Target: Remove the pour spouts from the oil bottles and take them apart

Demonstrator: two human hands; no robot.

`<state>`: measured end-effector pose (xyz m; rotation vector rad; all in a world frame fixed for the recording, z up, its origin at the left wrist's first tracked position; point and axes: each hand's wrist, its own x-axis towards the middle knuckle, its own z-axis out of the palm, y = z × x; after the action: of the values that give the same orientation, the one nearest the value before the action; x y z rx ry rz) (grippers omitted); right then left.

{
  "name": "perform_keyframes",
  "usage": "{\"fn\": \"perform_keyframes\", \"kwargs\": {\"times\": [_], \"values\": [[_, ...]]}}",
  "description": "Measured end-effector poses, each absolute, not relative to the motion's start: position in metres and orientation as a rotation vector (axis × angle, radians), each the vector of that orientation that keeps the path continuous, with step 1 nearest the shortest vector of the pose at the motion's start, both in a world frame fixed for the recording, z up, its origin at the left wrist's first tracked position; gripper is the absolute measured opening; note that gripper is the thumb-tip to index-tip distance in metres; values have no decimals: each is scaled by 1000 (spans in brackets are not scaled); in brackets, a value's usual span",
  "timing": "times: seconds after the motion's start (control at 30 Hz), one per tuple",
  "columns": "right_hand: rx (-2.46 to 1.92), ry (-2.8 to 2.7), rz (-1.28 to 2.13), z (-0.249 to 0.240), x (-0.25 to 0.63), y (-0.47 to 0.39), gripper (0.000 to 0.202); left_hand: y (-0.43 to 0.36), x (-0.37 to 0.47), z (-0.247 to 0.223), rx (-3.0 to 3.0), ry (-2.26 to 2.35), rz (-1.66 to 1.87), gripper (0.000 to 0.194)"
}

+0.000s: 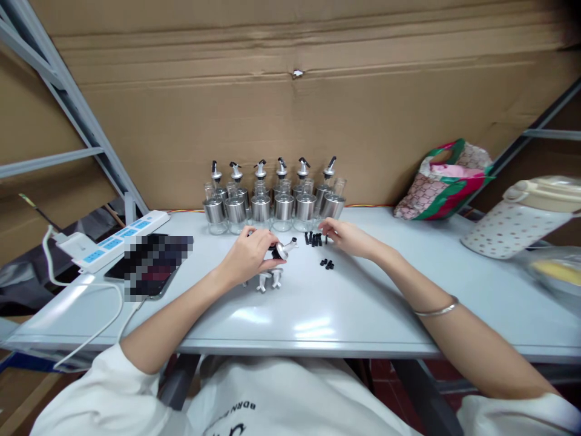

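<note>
Left hand (252, 252) partly hides the silver pourer (283, 250) it grips

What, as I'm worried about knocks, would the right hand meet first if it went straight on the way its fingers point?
Most likely the row of small black pieces, just beyond the right hand; it may be touching the nearest one, but depth is hard to judge here.

I log bright, even light, apparently from overhead; white glare patches on the table (385, 309) near its front edge. Flask (517, 224) looks soft; upper right corner darkens. Pixelation masks part of the phone (164, 284).
</note>
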<state>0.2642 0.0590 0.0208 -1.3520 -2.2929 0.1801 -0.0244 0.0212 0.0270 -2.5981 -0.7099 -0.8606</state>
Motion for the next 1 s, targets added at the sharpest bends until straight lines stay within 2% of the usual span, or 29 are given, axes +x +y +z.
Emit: {"fn": "perform_keyframes", "kwargs": {"times": [0.07, 0.23, 0.4, 0.67, 0.83, 1.0], "values": [[-1261, -2252, 191, 27, 257, 52, 17, 21, -24, 27, -2590, -707, -837, 35], [-923, -2280, 204, 38, 230, 24, 30, 22, -23, 27, -2607, -743, -736, 37], [-721, -2355, 177, 37, 215, 9, 28, 21, -22, 25, -2659, -653, -727, 39], [-712, -2439, 122, 44, 213, 4, 36, 18, -18, 24, -2670, -596, -678, 37], [-875, -2359, 194, 43, 216, 6, 41, 19, -19, 25, -2635, -566, -675, 37], [-950, -2231, 424, 45, 227, 17, 26, 20, -22, 27, -2626, -595, -732, 40]]}}
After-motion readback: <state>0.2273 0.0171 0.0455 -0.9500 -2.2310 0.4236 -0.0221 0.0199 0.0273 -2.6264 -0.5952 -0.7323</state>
